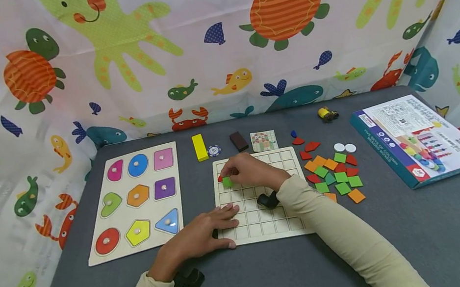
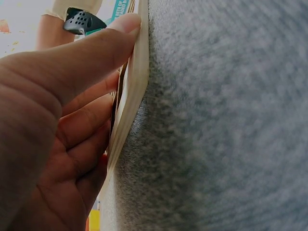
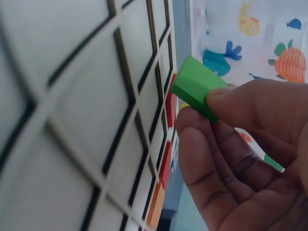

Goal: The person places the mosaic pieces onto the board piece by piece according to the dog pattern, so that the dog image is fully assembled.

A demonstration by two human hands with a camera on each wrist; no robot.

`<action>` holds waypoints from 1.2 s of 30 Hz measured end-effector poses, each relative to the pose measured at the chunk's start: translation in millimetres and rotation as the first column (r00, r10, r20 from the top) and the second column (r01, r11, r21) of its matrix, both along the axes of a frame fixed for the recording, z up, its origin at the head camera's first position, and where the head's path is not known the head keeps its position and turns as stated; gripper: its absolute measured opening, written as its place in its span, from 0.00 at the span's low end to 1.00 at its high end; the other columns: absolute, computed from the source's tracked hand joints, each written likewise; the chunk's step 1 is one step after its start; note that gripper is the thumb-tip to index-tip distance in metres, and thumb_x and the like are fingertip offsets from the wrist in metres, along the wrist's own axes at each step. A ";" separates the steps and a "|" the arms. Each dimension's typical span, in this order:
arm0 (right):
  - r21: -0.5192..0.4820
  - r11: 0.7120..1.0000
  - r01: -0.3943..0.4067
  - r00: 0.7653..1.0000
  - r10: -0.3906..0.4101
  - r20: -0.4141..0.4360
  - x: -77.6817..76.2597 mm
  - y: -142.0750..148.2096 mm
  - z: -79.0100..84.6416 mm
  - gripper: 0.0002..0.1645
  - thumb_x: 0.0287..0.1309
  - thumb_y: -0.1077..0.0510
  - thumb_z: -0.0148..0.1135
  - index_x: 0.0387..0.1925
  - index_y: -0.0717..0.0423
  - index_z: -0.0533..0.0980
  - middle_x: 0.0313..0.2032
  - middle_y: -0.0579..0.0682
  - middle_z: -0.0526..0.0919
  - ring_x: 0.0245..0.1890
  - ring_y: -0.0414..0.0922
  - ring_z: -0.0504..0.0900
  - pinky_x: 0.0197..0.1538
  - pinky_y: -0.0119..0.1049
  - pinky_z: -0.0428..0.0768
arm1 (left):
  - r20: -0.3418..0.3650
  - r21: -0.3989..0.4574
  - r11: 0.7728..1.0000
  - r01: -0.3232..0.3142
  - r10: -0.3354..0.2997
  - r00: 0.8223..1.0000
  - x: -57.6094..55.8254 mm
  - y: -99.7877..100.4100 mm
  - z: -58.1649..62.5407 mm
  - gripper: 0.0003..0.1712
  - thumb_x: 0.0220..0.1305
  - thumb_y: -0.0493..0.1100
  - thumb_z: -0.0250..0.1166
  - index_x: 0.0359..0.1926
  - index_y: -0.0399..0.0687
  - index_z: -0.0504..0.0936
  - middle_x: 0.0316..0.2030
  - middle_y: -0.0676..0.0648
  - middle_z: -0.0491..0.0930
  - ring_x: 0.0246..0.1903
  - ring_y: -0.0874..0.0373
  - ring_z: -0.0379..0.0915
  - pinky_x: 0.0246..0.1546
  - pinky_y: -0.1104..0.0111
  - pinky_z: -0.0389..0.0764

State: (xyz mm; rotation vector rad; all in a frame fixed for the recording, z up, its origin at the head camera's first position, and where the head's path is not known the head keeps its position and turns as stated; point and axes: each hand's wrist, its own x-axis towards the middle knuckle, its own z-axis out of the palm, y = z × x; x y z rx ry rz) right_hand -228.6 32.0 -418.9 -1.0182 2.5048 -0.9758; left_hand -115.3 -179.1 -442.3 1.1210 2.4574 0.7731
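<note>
A white cloth [image 1: 204, 63] printed with sea animals hangs behind a grey table [image 1: 268, 276]. At left lies a shape puzzle [image 1: 122, 216], its nine knobbed pieces seated; beside it, in the middle, a wooden grid [image 1: 253, 217]; at right, a flat box [image 1: 421, 137]. The left hand [image 1: 206, 231], fingers extended and gripping nothing, rests on the grid's near-left corner, thumb along the edge. The right hand [image 1: 254, 169] reaches over the far-left part of the grid, pinching a green tile between thumb and fingers. Beyond the grid are a card [image 1: 263, 141], a yellow block [image 1: 200, 148], a dark block [image 1: 238, 141] and, farther right, a small toy [image 1: 328, 114]. Loose tiles [image 1: 341, 177], mostly green, orange and red, spread right of the grid. A chip [image 1: 214, 151] sits beside the yellow block; two white discs [image 1: 339, 147] lie near the tiles. The green tile [image 3: 199, 86] is tilted above the grid's cells, a red piece [image 1: 220, 178] just left of it.
</note>
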 end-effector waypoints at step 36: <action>0.088 0.995 0.036 0.999 -0.036 0.003 3.0 -23.1 -8.2 0.10 0.60 0.68 0.61 0.38 0.57 0.85 0.35 0.46 0.84 0.33 0.41 0.77 0.40 0.33 0.75 | -0.002 0.018 1.000 0.011 -0.011 1.000 -0.7 -1.1 -1.9 0.32 0.61 0.52 0.69 0.64 0.45 0.75 0.70 0.49 0.62 0.71 0.55 0.50 0.66 0.55 0.59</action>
